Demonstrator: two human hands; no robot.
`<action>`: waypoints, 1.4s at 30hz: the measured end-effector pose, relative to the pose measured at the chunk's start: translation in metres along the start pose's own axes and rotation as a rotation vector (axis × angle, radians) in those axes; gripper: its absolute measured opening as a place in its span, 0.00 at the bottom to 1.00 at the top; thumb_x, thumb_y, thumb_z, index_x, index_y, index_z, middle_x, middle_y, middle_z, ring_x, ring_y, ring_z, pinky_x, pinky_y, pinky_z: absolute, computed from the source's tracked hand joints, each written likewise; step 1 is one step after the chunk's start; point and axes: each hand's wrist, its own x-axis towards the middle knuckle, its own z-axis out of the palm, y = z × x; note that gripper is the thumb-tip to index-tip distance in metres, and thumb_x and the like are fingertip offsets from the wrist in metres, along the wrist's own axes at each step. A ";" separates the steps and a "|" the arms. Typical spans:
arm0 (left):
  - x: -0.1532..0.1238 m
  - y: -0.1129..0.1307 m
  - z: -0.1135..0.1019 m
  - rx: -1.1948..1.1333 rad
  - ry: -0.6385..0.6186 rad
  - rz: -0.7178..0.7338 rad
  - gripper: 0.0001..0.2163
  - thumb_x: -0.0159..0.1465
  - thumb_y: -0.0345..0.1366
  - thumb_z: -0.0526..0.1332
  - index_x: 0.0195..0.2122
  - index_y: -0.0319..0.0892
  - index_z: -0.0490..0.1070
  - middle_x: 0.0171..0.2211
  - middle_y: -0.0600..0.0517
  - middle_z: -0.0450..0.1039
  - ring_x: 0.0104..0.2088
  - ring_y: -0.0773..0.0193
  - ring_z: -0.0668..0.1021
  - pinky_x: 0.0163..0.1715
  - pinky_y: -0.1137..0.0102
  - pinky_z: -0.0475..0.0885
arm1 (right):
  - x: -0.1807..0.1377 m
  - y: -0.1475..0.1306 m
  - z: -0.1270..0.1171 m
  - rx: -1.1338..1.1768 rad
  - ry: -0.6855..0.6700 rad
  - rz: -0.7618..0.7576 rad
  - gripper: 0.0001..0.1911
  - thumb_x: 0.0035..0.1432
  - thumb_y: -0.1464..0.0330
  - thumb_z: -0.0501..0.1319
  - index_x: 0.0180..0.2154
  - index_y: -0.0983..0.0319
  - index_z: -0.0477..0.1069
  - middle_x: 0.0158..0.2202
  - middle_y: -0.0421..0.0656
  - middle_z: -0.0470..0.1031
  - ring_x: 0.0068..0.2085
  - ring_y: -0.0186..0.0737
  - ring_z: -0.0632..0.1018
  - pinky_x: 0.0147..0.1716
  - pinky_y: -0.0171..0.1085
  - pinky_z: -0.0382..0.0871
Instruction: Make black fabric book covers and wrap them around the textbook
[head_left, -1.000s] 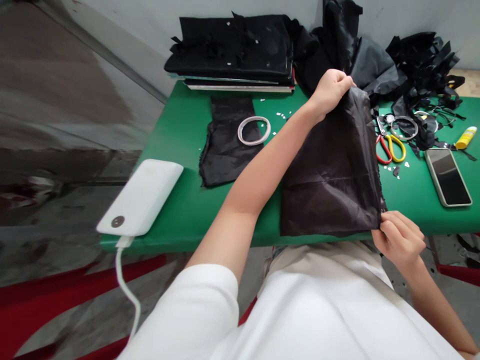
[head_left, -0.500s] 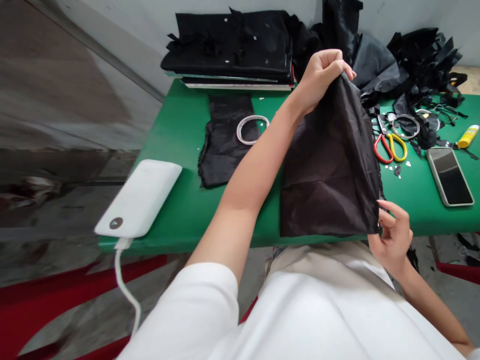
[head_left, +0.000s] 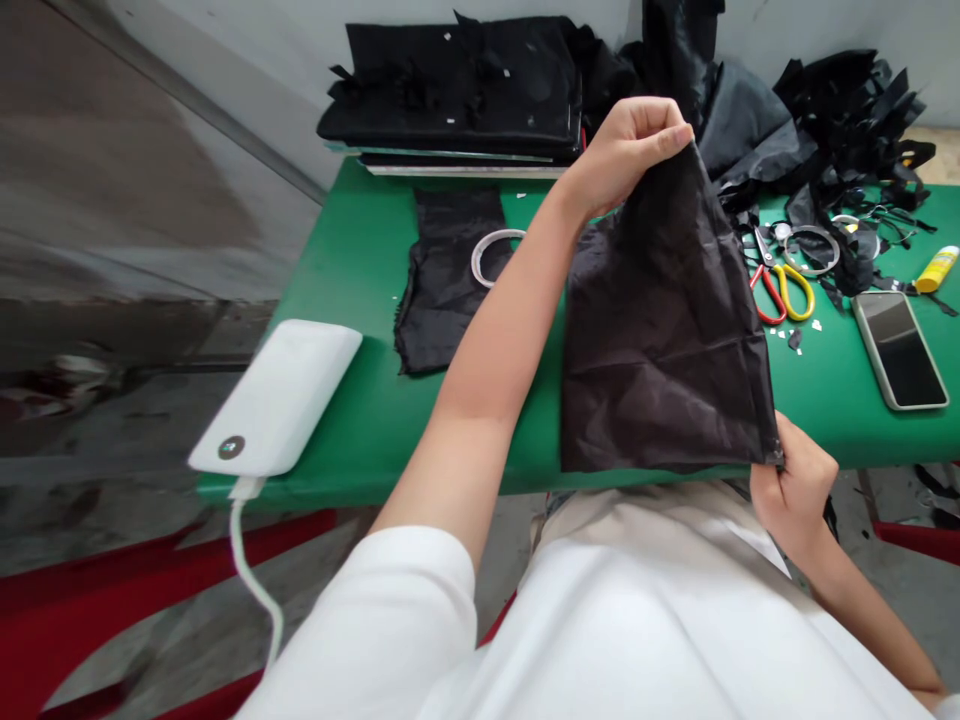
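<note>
A piece of black fabric is stretched between my two hands over the front of the green table. My left hand pinches its upper far corner, raised a little toward the back. Down at the near right corner, my right hand is closed on the edge, its fingertips partly hidden behind the cloth. Left of my forearm lies another black fabric piece, with a white tape ring on it, partly covered by my arm. Scissors with red and yellow handles rest just right of the fabric.
A white power bank with a cable sits at the left edge. A phone and a yellow glue stick lie on the right. Stacked black fabric and a heap of black scraps line the back.
My right hand has closed on the near right corner and moved slightly right, drawing the fabric's right edge straighter. My left hand has shifted slightly left.
</note>
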 end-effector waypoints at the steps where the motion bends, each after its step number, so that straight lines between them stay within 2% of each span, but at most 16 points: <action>1: 0.001 -0.002 -0.002 0.025 -0.031 0.038 0.13 0.70 0.33 0.61 0.27 0.43 0.69 0.26 0.56 0.66 0.30 0.69 0.66 0.34 0.71 0.66 | 0.000 0.000 0.000 -0.005 -0.018 -0.022 0.16 0.58 0.77 0.52 0.42 0.61 0.75 0.31 0.45 0.79 0.29 0.41 0.78 0.29 0.37 0.69; 3: 0.002 -0.004 -0.005 0.080 -0.067 0.100 0.12 0.70 0.32 0.62 0.28 0.42 0.69 0.26 0.56 0.65 0.30 0.70 0.66 0.34 0.72 0.65 | 0.001 -0.002 0.000 -0.007 -0.046 -0.051 0.14 0.59 0.77 0.52 0.40 0.60 0.73 0.29 0.44 0.75 0.28 0.41 0.74 0.28 0.38 0.65; 6: 0.003 -0.005 -0.008 0.069 -0.079 0.095 0.09 0.67 0.30 0.65 0.29 0.41 0.69 0.28 0.56 0.67 0.31 0.70 0.68 0.36 0.72 0.67 | 0.002 -0.005 -0.001 -0.027 -0.072 -0.074 0.10 0.59 0.77 0.52 0.36 0.59 0.68 0.26 0.42 0.68 0.28 0.41 0.67 0.29 0.40 0.61; 8: 0.003 -0.006 -0.010 0.040 -0.079 0.090 0.09 0.66 0.30 0.66 0.29 0.41 0.69 0.28 0.56 0.68 0.31 0.70 0.69 0.37 0.71 0.67 | 0.003 -0.008 -0.002 -0.082 -0.081 -0.070 0.08 0.59 0.77 0.53 0.34 0.58 0.66 0.29 0.44 0.66 0.31 0.43 0.65 0.31 0.41 0.60; 13: 0.004 -0.011 -0.014 0.014 -0.073 0.133 0.11 0.62 0.36 0.70 0.28 0.43 0.70 0.27 0.55 0.70 0.31 0.69 0.70 0.36 0.69 0.67 | 0.004 -0.014 -0.001 -0.216 -0.074 -0.048 0.11 0.55 0.76 0.55 0.38 0.58 0.68 0.41 0.50 0.70 0.40 0.50 0.68 0.38 0.47 0.59; 16: 0.006 -0.013 -0.014 0.013 -0.065 0.151 0.16 0.55 0.45 0.75 0.27 0.44 0.70 0.26 0.56 0.69 0.31 0.68 0.69 0.35 0.68 0.67 | 0.004 -0.013 0.004 -0.122 -0.145 -0.063 0.14 0.52 0.77 0.55 0.41 0.58 0.69 0.45 0.49 0.71 0.44 0.52 0.70 0.41 0.49 0.60; 19: 0.007 -0.013 -0.013 0.070 -0.034 0.147 0.19 0.52 0.51 0.76 0.27 0.46 0.68 0.25 0.56 0.66 0.31 0.68 0.66 0.35 0.68 0.66 | 0.005 -0.011 0.011 -0.019 -0.188 -0.091 0.16 0.51 0.78 0.55 0.41 0.58 0.68 0.44 0.49 0.71 0.45 0.50 0.70 0.41 0.47 0.61; 21: 0.009 -0.014 -0.013 0.103 -0.027 0.152 0.20 0.53 0.50 0.75 0.26 0.46 0.66 0.25 0.57 0.64 0.30 0.69 0.63 0.35 0.68 0.65 | 0.005 -0.010 0.014 0.010 -0.204 -0.116 0.16 0.51 0.79 0.54 0.41 0.59 0.68 0.44 0.49 0.71 0.44 0.50 0.70 0.41 0.46 0.62; 25: 0.010 -0.015 -0.013 0.123 -0.017 0.155 0.14 0.59 0.39 0.71 0.26 0.46 0.65 0.25 0.57 0.61 0.29 0.69 0.59 0.34 0.70 0.62 | 0.006 -0.007 0.015 0.047 -0.248 -0.178 0.18 0.52 0.80 0.53 0.43 0.59 0.67 0.46 0.50 0.71 0.46 0.49 0.70 0.41 0.45 0.65; 27: 0.010 -0.015 -0.013 0.122 -0.023 0.158 0.14 0.61 0.38 0.70 0.26 0.46 0.65 0.24 0.57 0.60 0.29 0.70 0.59 0.34 0.70 0.62 | 0.007 -0.006 0.013 0.060 -0.259 -0.206 0.19 0.52 0.80 0.52 0.44 0.59 0.67 0.45 0.50 0.71 0.45 0.49 0.70 0.41 0.44 0.67; 32: 0.008 -0.012 -0.009 0.101 -0.018 0.162 0.19 0.54 0.46 0.75 0.24 0.46 0.65 0.23 0.58 0.62 0.28 0.70 0.60 0.33 0.68 0.64 | 0.012 -0.002 0.006 0.112 -0.290 -0.285 0.19 0.52 0.80 0.51 0.43 0.59 0.67 0.41 0.49 0.70 0.43 0.48 0.70 0.39 0.44 0.69; 38: 0.006 -0.006 -0.008 0.051 -0.017 0.135 0.18 0.55 0.42 0.76 0.24 0.45 0.65 0.23 0.58 0.65 0.28 0.71 0.65 0.32 0.70 0.63 | 0.015 0.003 0.004 0.189 -0.304 -0.330 0.17 0.56 0.79 0.51 0.44 0.60 0.68 0.39 0.49 0.72 0.42 0.47 0.71 0.40 0.45 0.70; 42: 0.008 -0.006 -0.010 0.026 -0.029 0.133 0.26 0.45 0.52 0.79 0.23 0.42 0.65 0.21 0.60 0.64 0.25 0.73 0.67 0.28 0.73 0.63 | 0.012 0.009 0.004 0.141 -0.334 -0.304 0.15 0.55 0.79 0.52 0.43 0.60 0.66 0.41 0.50 0.72 0.44 0.49 0.71 0.41 0.46 0.71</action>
